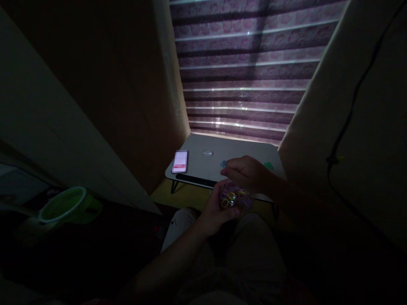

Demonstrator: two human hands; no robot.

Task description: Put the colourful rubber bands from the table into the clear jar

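My left hand [216,212] is wrapped round a bunch of small loops [233,197], purple and yellow, above my lap at the table's front edge. Just above it, my right hand [243,171] is closed, thumb and fingers together, over the table; what it pinches, if anything, is too small to tell. A small blue item [223,163] shows beside its fingertips. Farther right on the tabletop lies a green item [269,165], partly behind the right wrist.
The small folding table [197,144] bears a lit phone [180,162] at its left and a small clear round object [207,153]. A green basket [63,205] stands at the lower left. Behind the table hangs a purple curtain [241,76]; a dark cord [352,97] runs down the right wall.
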